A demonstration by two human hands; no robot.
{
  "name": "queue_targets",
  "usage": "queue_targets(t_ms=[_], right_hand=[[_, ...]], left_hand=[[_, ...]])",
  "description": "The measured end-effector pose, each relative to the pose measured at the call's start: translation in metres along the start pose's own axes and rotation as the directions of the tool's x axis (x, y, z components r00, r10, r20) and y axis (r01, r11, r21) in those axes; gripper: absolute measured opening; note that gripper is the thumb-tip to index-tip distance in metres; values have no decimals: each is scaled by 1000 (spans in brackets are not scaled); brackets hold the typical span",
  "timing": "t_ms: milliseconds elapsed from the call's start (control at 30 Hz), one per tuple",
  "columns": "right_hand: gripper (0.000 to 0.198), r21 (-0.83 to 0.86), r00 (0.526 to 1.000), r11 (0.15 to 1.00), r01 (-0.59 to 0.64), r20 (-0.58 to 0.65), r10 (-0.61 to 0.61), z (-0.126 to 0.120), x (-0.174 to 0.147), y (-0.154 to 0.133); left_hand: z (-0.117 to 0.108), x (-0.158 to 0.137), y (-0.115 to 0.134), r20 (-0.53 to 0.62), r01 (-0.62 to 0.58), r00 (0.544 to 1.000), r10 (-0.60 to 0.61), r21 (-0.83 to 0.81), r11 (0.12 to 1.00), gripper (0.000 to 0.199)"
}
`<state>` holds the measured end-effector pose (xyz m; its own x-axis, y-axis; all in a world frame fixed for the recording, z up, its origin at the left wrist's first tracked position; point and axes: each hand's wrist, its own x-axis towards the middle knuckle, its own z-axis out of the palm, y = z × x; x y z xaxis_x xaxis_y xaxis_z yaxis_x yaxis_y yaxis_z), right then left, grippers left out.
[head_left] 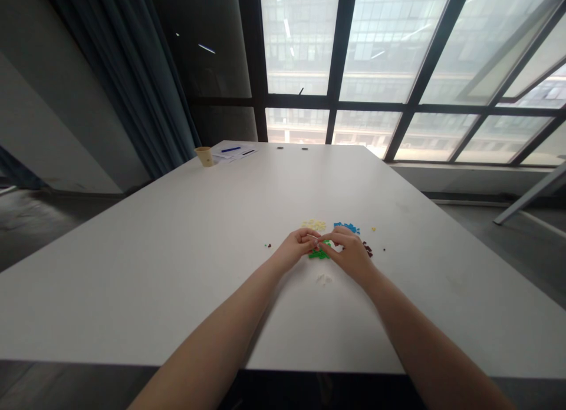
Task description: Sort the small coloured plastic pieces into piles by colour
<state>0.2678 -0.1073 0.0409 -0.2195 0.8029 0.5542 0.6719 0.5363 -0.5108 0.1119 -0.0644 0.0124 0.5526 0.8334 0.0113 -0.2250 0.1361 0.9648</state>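
My left hand (299,244) and my right hand (347,248) meet over a pile of small green pieces (319,253). The fingertips of both are pinched together around something too small to make out. Behind my hands lie pale yellow pieces (314,224) and blue pieces (349,227). Dark brown pieces (368,250) show partly from behind my right hand. Nearer to me is a little group of white pieces (324,278). The pieces look like tiny building bricks, but their exact kind is unclear.
The white table (198,268) reaches toward the windows. A few stray bits (267,245) lie left of my hands, and a yellow bit (374,228) lies to the right. At the far left stand a paper cup (204,156) and papers (230,155) with a blue pen (230,149).
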Motion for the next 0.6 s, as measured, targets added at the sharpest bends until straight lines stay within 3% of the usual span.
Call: queue_targets(t_ms=[100, 167, 200, 267, 300, 367, 433, 500, 600], right_hand=[[12, -36, 1000, 999, -12, 1, 12, 1, -1, 4], [14, -73, 1000, 997, -27, -11, 26, 4, 0, 10], [15, -91, 999, 995, -41, -19, 40, 6, 1, 14], [15, -119, 997, 989, -82, -23, 80, 10, 6, 24], [16, -131, 995, 986, -104, -15, 102, 12, 11, 29], [16, -161, 988, 976, -149, 10, 153, 16, 22, 38], [17, -201, 977, 959, -200, 35, 212, 20, 35, 45], [18, -252, 959, 935, -250, 66, 274, 26, 48, 50], [18, -334, 928, 894, -299, 118, 355, 39, 61, 53]], left_hand=[[-3, 1, 3, -11, -25, 1000, 28, 189, 982, 22], [-11, 0, 12, -82, -29, 994, 70, 429, 903, 17], [-17, -2, 18, -144, -7, 984, 108, 571, 821, 17], [-32, -7, 30, -290, 117, 931, 223, 813, 570, 20], [-40, -10, 36, -362, 224, 899, 246, 863, 452, 20], [-56, -15, 45, -455, 389, 871, 187, 870, 304, 20], [-67, -19, 49, -490, 465, 870, 49, 850, 248, 19], [-73, -22, 48, -482, 481, 874, -61, 841, 248, 20], [-76, -24, 45, -472, 478, 877, -93, 834, 275, 23]])
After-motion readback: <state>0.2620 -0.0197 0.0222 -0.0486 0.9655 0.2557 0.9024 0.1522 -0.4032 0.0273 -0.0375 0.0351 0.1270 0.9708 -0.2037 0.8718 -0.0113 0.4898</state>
